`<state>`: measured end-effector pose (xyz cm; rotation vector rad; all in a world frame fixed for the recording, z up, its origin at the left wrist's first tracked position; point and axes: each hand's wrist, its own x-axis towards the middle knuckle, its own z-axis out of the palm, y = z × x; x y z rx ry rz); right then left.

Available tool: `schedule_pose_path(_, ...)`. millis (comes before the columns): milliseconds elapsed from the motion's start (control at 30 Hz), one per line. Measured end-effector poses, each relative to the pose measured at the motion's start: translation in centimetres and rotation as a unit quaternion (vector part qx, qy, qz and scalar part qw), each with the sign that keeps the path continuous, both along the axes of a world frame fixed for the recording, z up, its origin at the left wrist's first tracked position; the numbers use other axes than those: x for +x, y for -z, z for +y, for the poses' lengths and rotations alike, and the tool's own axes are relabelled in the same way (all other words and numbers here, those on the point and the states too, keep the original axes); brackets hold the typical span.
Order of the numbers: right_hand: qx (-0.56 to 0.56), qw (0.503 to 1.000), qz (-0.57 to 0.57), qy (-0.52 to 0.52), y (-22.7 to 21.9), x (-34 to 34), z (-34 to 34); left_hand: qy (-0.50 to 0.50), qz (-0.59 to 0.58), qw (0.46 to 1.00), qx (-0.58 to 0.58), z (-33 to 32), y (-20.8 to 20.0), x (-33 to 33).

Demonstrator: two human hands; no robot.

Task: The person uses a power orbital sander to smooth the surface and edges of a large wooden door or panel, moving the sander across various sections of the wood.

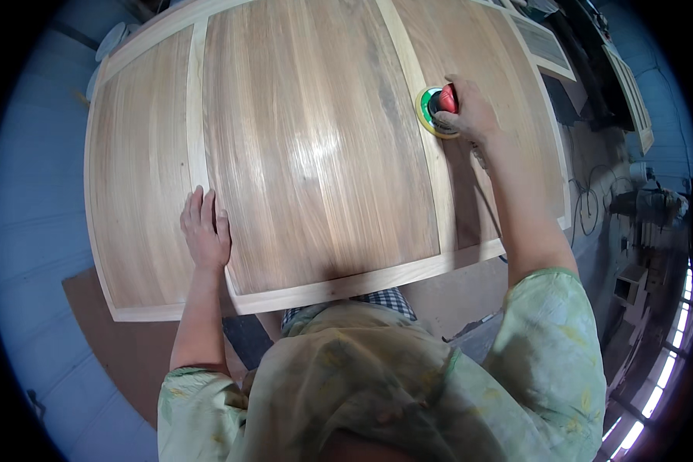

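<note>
A large framed wooden panel [316, 92] lies before me, with brown boards set between paler strips. My right hand [471, 112] is wrapped round a round orbital sander [431, 115], red and black on top with a green and yellow pad. The sander's pad rests at the pale strip [408, 54] right of the middle board section. My left hand [206, 231] lies flat on the panel, fingers stretched along the left pale strip [197, 115], and holds nothing. The underside of the sander is hidden.
A thin hose [489, 204] runs from the sander down over the panel's near right edge. Coiled cable [589, 204] lies on the floor to the right. Another framed wooden panel [545, 46] stands beyond the far right corner. A brown board [123, 346] lies below at the left.
</note>
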<state>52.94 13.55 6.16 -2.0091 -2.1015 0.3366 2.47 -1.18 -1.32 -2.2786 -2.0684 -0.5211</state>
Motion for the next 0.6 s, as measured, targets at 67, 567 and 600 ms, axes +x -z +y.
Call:
schedule_pose_path(67,0.012,0.999,0.039,-0.005,-0.3,-0.3,0.1,-0.002,-0.004,1.000,-0.002,0.0,0.1,-0.1)
schedule_pose_path(567,-0.082,0.984,0.021,-0.154,-2.2,-21.3,-9.4,0.002,-0.035,0.999,-0.006,0.2,0.1,-0.6)
schedule_pose_path(600,-0.061,0.981,0.050,-0.175,-1.7,-21.1,-11.0,0.031,-0.049,0.998,-0.020,-0.3,0.4,-1.5)
